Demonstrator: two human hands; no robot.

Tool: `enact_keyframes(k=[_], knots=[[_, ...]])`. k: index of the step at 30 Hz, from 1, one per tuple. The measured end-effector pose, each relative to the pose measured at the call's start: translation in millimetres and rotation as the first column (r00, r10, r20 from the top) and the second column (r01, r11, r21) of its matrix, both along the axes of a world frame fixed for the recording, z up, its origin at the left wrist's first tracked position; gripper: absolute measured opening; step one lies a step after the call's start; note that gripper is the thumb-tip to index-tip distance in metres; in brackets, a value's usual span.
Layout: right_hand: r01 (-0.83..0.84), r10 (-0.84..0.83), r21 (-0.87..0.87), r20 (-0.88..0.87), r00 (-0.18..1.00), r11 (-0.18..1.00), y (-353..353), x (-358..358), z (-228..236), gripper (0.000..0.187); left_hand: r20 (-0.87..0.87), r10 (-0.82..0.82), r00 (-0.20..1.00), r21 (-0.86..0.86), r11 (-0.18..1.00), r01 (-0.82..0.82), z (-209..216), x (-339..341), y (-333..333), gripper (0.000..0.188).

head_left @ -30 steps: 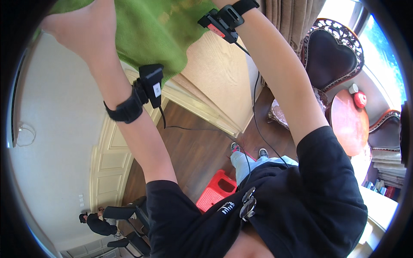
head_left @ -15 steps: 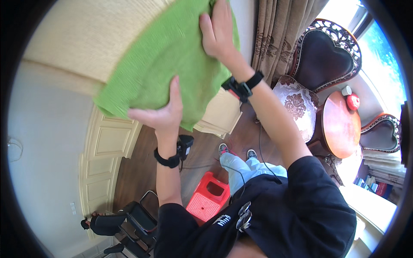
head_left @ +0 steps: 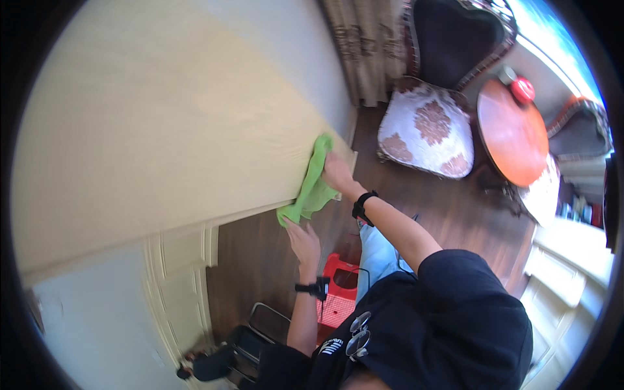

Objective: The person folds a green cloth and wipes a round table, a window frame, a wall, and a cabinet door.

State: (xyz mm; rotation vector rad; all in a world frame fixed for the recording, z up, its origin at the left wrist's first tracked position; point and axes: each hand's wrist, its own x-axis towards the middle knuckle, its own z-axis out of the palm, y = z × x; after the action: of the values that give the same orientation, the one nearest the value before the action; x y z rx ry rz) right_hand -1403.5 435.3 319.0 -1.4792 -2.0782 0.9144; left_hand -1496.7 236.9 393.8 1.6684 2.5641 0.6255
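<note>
A green cloth [head_left: 305, 195] lies bunched along the near edge of a broad cream-coloured surface [head_left: 175, 130], close to its corner, and part of it hangs over the edge. My right hand [head_left: 338, 173] is closed on the cloth's upper right side, its fingers partly hidden. Lower down, my left hand [head_left: 303, 243] meets the cloth's lower left end and pinches it at the fingertips. Both wrists carry black straps with small devices.
Below me a red plastic stool [head_left: 338, 292] stands on the wooden floor near my legs. To the right are a patterned upholstered chair [head_left: 429, 130] and a round wooden table [head_left: 513, 136] bearing a red object [head_left: 522, 90]. A black chair [head_left: 250, 341] and another person [head_left: 211, 365] are at lower left.
The cloth, spread wide and held up high before, is now gathered at the cream surface's edge. Both hands have moved down with it, and the view has shifted, showing more of that surface.
</note>
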Motion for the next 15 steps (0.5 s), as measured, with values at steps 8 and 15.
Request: enact_keyframes(k=[8, 15], knots=[[-0.280, 0.382, -0.348, 0.270, 0.884, 0.895, -65, 174, -17, 0.021, 0.331, -0.239, 0.913, -0.371, 0.857, 0.359, -33, -21, -69, 0.027], [0.047, 0.058, -0.354, 0.279, 0.958, 0.934, -152, 354, 25, 0.019, 0.656, -0.374, 0.656, -0.381, 0.586, 0.715, -6, 6, 11, 0.025]])
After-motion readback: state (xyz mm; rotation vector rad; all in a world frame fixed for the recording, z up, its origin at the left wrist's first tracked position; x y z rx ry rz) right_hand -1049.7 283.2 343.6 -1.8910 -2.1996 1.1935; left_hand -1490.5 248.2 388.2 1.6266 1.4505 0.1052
